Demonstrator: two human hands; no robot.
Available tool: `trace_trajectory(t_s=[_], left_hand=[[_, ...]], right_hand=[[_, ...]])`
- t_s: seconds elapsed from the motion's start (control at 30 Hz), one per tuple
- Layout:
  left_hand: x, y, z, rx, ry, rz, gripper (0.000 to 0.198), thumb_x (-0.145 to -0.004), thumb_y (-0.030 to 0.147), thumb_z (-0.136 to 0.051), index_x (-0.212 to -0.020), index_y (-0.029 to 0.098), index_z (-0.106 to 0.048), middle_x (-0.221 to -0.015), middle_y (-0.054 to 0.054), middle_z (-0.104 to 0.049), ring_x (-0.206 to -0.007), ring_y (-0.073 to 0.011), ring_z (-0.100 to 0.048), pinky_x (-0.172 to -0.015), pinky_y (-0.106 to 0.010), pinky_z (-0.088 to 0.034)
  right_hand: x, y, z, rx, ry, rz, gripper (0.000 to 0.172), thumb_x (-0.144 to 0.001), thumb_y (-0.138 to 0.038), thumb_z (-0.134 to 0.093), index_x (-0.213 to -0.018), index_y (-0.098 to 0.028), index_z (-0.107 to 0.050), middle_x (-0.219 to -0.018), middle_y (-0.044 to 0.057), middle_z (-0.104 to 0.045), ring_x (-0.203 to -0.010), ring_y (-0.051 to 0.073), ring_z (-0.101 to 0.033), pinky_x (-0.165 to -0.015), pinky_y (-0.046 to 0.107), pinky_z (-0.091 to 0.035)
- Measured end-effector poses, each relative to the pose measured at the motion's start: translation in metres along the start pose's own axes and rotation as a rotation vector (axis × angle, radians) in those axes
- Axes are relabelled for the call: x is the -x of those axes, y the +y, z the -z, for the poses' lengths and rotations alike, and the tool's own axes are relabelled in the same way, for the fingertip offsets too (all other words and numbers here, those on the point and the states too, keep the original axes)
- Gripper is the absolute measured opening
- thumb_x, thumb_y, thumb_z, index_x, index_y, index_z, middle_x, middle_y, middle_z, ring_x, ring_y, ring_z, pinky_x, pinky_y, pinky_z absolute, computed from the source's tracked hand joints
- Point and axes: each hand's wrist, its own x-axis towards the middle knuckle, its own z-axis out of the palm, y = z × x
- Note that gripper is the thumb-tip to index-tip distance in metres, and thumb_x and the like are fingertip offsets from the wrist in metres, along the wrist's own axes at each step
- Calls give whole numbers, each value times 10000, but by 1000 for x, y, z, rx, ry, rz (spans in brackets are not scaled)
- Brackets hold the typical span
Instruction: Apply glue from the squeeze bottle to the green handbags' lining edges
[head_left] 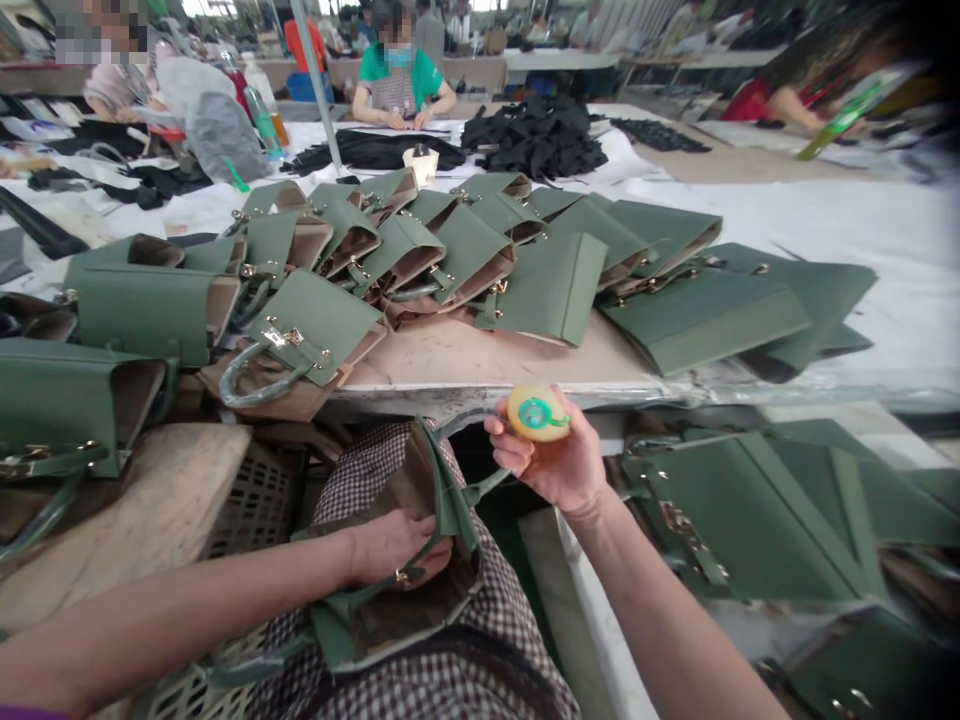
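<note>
A green handbag with a brown lining lies tilted on my lap, its mouth turned toward me. My left hand reaches into that mouth and grips the bag near its inner edge and strap; some fingertips are hidden. Raised beside the bag, my right hand is closed round a small yellow container with a green round centre and a green tab. One bag handle passes just below the right hand's fingers. A checked apron covers my legs under the bag.
Many similar green handbags crowd the worktable ahead. More bags are stacked low at right, others at left beside a plastic crate. A metal pole rises from the table. Co-workers sit beyond, near a black pile.
</note>
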Motion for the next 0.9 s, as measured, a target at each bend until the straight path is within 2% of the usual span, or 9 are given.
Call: trace_trajectory(t_s=[0.17, 0.27, 0.33, 0.47, 0.6, 0.67, 0.73, 0.8, 0.9], left_hand=[[4, -5, 18, 112, -46, -23, 219, -1053, 239, -419, -1004, 186, -626, -1045, -116, -713, -935, -248, -664, -623, -331, -479], [15, -18, 40, 207, -64, 42, 234, -1062, 280, -388, -1090, 197, -605, -1191, -136, -691, -1072, -266, -637, -730, -329, -502], [21, -29, 55, 251, -44, 119, 184, -1033, 262, -407, -1109, 210, -565, -1090, -103, -698, -952, -235, -637, -749, -324, -493], [27, -44, 95, 486, -20, 363, 129, -996, 246, -406, -1089, 242, -495, -797, 30, -578, -666, -152, -515, -628, -260, -408], [26, -44, 133, 600, -172, 302, 322, -911, 229, -521, -1232, 226, -548, -1080, -41, -676, -940, -220, -648, -821, -299, -492], [25, -43, 140, 586, -235, 238, 561, -782, 181, -632, -1335, 216, -544, -1273, -91, -673, -1124, -290, -656, -949, -347, -501], [22, -40, 137, 473, -206, 210, 673, -710, 139, -666, -1367, 220, -544, -1315, -107, -681, -1165, -309, -659, -973, -363, -509], [17, -36, 130, 298, -132, 249, 565, -750, 130, -641, -1305, 225, -599, -1170, -98, -744, -1034, -289, -699, -891, -355, -525], [11, -21, 132, 209, -10, 396, 215, -851, 170, -571, -996, 227, -720, -822, -34, -745, -749, -223, -671, -746, -312, -486]], right_hand=[[6, -2, -5, 25, 18, 24, 492, -846, -523, -816, -1006, -66, -729, -926, 137, -624, -581, 99, -266, -525, 204, -339], [12, -6, -2, 56, 5, 11, 484, -863, -534, -786, -997, -74, -719, -918, 135, -617, -569, 92, -234, -505, 192, -310], [15, -10, 3, 84, -12, -4, 492, -877, -555, -753, -1014, -85, -710, -910, 129, -609, -557, 90, -212, -487, 192, -288], [18, -18, 12, 141, -47, -22, 529, -886, -600, -722, -1044, -96, -694, -910, 125, -605, -539, 79, -205, -470, 195, -267], [14, -23, 14, 164, -83, -32, 558, -864, -611, -757, -1075, -97, -696, -915, 127, -613, -539, 82, -237, -455, 190, -261], [10, -24, 15, 141, -100, -46, 551, -869, -600, -764, -1076, -95, -696, -907, 120, -614, -532, 75, -217, -446, 181, -262], [3, -24, 17, 117, -111, -59, 533, -876, -587, -766, -1054, -89, -695, -895, 112, -613, -522, 68, -195, -430, 174, -267], [-6, -23, 20, 104, -116, -69, 516, -880, -570, -768, -1030, -81, -693, -884, 115, -619, -514, 71, -199, -405, 176, -275], [-21, -23, 21, 83, -129, -91, 508, -899, -564, -760, -1030, -79, -688, -902, 149, -653, -518, 89, -265, -375, 172, -285]])
